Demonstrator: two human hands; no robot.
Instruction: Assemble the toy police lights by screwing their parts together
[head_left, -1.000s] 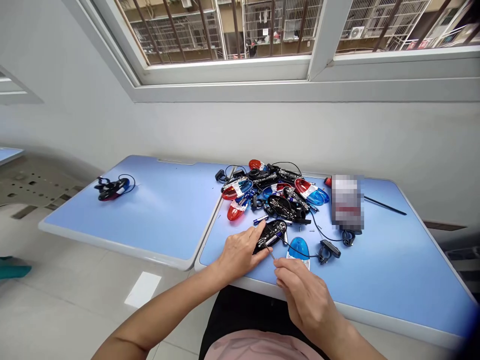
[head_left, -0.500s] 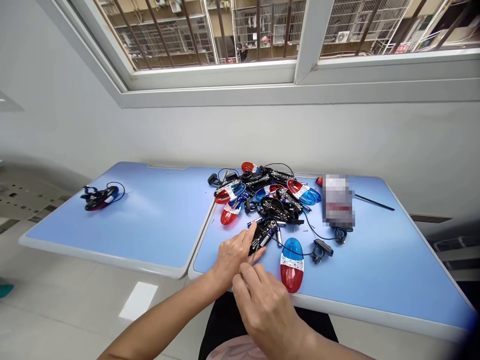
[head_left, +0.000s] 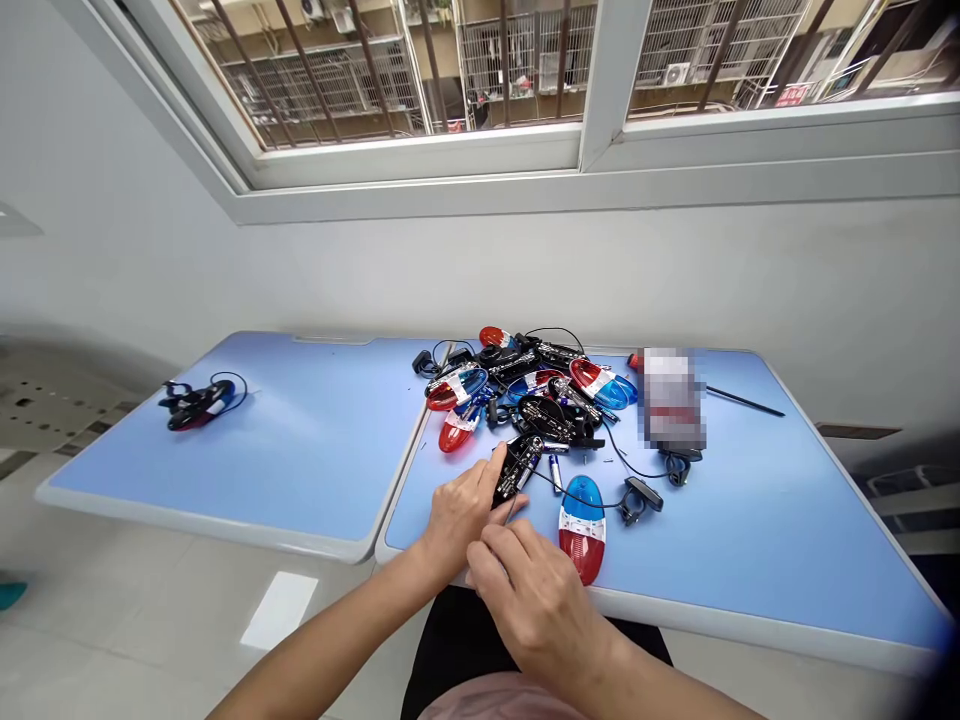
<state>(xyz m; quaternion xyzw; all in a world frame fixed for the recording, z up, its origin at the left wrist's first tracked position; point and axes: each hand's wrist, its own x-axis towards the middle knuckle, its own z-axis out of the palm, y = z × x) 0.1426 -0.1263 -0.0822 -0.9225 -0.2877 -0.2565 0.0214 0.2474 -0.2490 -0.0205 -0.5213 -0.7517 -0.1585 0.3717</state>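
Observation:
My left hand (head_left: 463, 508) grips a black oval housing (head_left: 517, 468) with a printed pattern near the table's front edge. Just in front of it, my right hand (head_left: 529, 590) is closed in a pinch round a thin tool, whose shaft points at the housing; its handle is hidden by the fingers. A cable runs right from the housing to a black clamp part (head_left: 641, 500). Beside my right hand lies a blue, white and red cover (head_left: 583, 528). A battery (head_left: 555, 473) rests to the right of the housing.
Behind the hands is a pile of red and blue covers (head_left: 604, 384), black housings (head_left: 550, 417) and cables. A blurred-out packet (head_left: 673, 400) and a black rod (head_left: 745, 401) lie at the right. One black unit (head_left: 193, 402) sits on the left table (head_left: 300, 450).
The view has shifted slightly. My left hand still holds the black housing, and my right hand has moved a little relative to it with the thin tool.

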